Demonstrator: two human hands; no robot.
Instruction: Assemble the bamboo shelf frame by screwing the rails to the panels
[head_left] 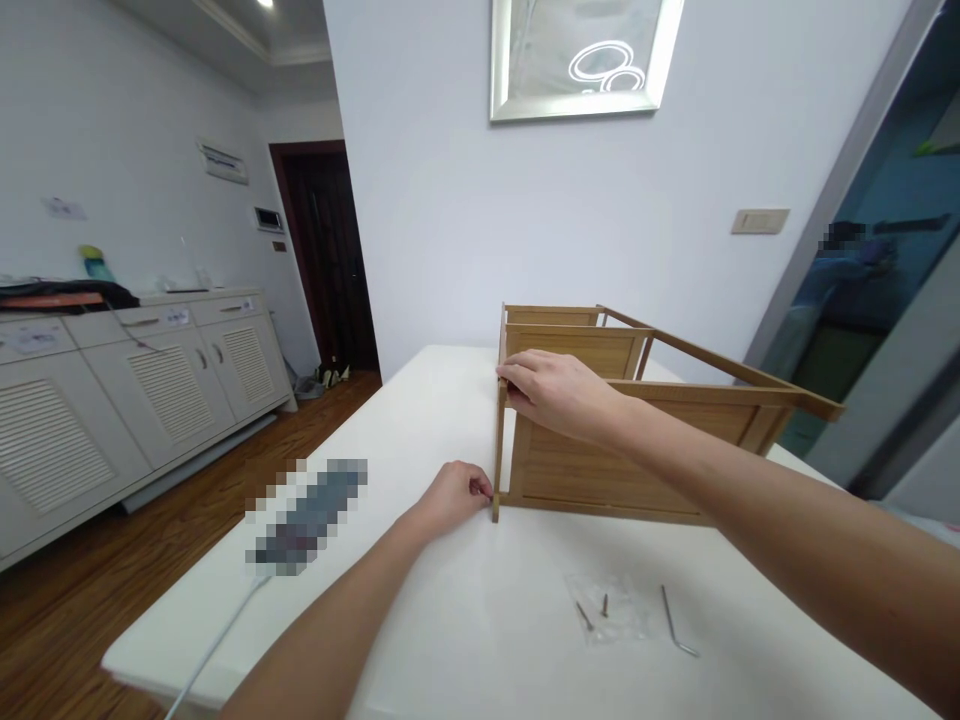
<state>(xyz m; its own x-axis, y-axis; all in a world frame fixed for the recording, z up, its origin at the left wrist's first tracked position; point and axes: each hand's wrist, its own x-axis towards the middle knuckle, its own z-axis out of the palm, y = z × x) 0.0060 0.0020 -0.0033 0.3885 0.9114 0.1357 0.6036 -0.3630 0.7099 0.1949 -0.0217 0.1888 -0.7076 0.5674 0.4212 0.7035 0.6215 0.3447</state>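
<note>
A brown wooden shelf frame (600,460) with slatted panels lies on its side on a white table (405,430). My right hand (551,388) is closed over the top corner of its near left post (499,440). At the foot of that post my left hand (456,492) has its fingertips pinched together against the wood. Whatever is between those fingers is too small and hidden to make out. Closer to me lie a clear plastic bag (634,620) with a screw (584,616) and another screw (604,605), and an L-shaped hex key (672,622).
A blurred-out phone-like item (311,520) with a white cable (217,645) lies on the table's left side. A white cabinet (172,380) stands along the left wall. Behind the table is a white wall with a framed picture (574,112). A person (832,270) shows at far right.
</note>
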